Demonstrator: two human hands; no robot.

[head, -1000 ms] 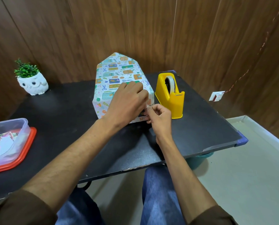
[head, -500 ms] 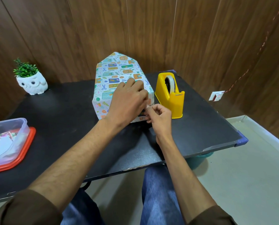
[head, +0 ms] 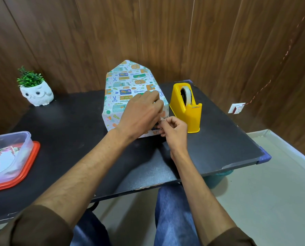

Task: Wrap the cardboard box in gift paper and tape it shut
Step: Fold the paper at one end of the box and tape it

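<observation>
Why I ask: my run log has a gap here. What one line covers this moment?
stage: taping near flap | left hand: pressing on wrapped box | right hand: pinching tape piece | tape dispenser: right of box

We note white gift paper (head: 125,86) printed blue, orange and green at centre; yellow tape dispenser (head: 185,110) right; black table (head: 68,125); orange-red lid (head: 23,176) lower left.

Dark brown sleeves (head: 32,226) end near the elbows, and blue jeans (head: 173,219) cover both legs.
</observation>
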